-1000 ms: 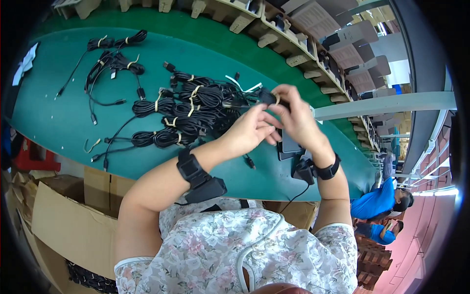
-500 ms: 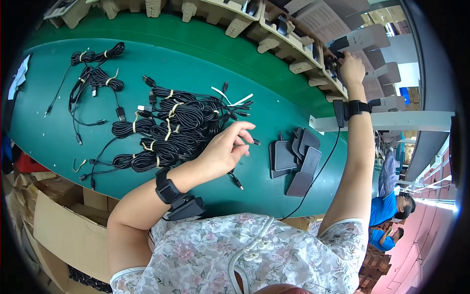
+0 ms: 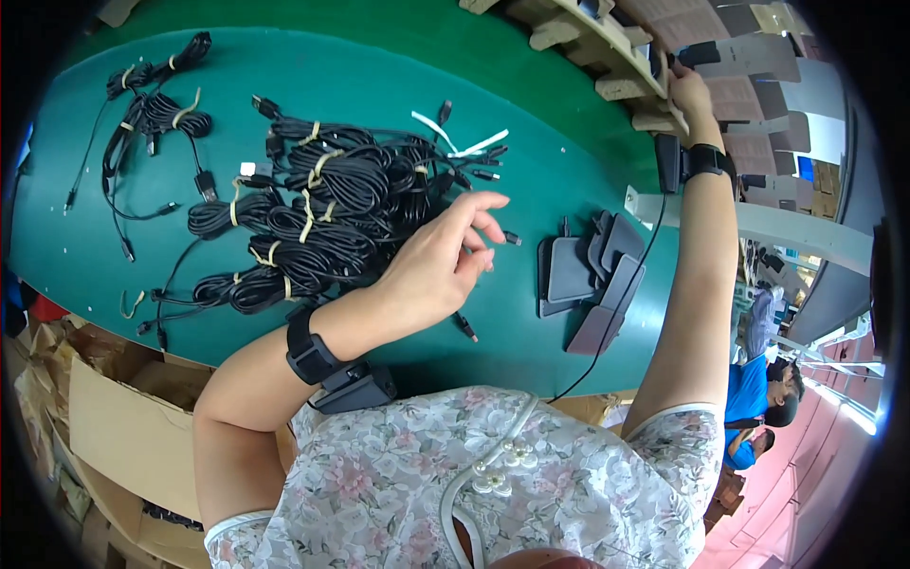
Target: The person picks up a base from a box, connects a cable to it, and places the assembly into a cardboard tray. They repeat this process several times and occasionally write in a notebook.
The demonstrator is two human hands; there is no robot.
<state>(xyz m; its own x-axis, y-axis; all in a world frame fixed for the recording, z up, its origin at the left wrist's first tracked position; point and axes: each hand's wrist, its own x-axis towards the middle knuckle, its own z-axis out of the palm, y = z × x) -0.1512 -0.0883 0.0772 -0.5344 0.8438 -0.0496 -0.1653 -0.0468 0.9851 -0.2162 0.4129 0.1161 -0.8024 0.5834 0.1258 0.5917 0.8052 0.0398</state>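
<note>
Over the right side of a pile of coiled black cables (image 3: 327, 242) tied with pale bands, my left hand (image 3: 441, 256) hangs with its fingers loosely bent and apart, holding nothing. My right hand (image 3: 692, 95) reaches far out to the right, at the end of a brown moulded pulp tray (image 3: 621, 59). Its fingers are bent in at a dark part of the tray; what they grip is too small and partly hidden to make out. Between my arms lie several flat black rectangular pieces (image 3: 573, 270), overlapping one another on the green table (image 3: 512, 332).
More tied cables (image 3: 152, 119) lie at the far left. Two white strips (image 3: 464, 142) rest by the pile. A pale metal bar (image 3: 768, 220) crosses under my right forearm. Opened cartons (image 3: 758, 57) stand beyond the tray. A cardboard box (image 3: 133, 389) sits at lower left; two people in blue are at right.
My right hand has moved up and farther out along the trays, and its fingers have gone lower into one. The view has shifted; my left hand keeps about the same pose.
</note>
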